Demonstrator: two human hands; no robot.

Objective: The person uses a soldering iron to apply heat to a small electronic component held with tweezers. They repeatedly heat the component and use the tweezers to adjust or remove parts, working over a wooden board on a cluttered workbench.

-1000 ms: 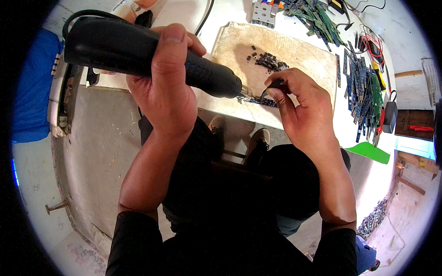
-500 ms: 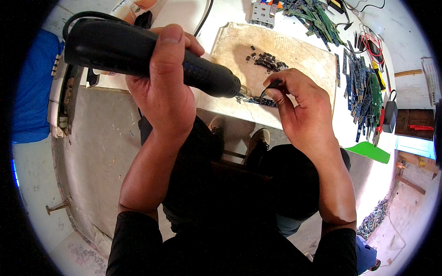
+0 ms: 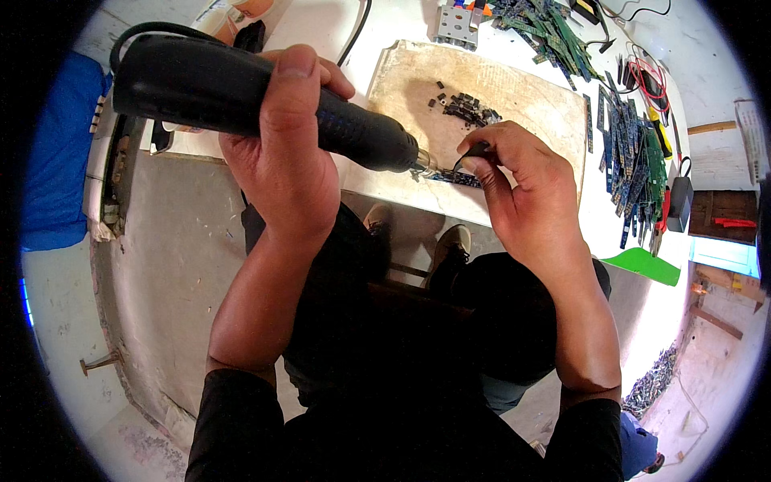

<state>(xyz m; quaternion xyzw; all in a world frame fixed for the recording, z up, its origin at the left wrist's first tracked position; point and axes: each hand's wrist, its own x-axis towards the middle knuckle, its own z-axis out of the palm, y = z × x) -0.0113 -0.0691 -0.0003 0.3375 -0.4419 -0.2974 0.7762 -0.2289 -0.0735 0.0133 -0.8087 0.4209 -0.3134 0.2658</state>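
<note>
My left hand is wrapped round a black hot air gun, whose metal nozzle tips down toward the right. Just beyond the nozzle lies a narrow dark circuit board strip along the near edge of a stained, cream-coloured work board. Opposite, my right hand pinches black tweezers with their tips angled down at the strip. Whether the tips grip a part is too small to tell. A small heap of black chips sits on the work board behind my right fingers.
Several green circuit strips are piled at the back, near a metal block with holes. More blue-green strips heap at the right, beside red-handled pliers and a green sheet. Cups stand back left.
Hardly anything differs. The hot air gun and my left hand have shifted very slightly; my right hand keeps its place with the tweezers at the strip.
</note>
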